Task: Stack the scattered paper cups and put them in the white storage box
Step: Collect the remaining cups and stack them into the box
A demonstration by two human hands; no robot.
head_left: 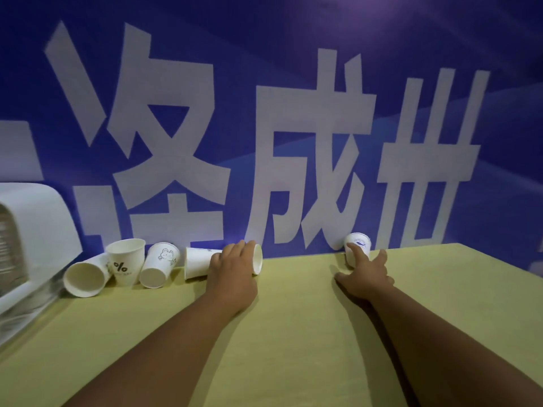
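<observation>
Gripping: L hand (235, 267) curled over side-lying cup (197, 265), at backdrop (293, 39). R hand (365, 274) spread, forefinger touching far cup (360, 240), not gripped. Paper: light, thin-walled, crushable; take mid-wall, gently. Three more cups (125, 259) beside white storage box (38, 230).

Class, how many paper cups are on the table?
5. Left, along the wall: a cup on its side, the upright % cup, the tipped rabbit cup, a lying cup under the left hand. Far right: fifth cup by the right hand. The box may hide more.
</observation>
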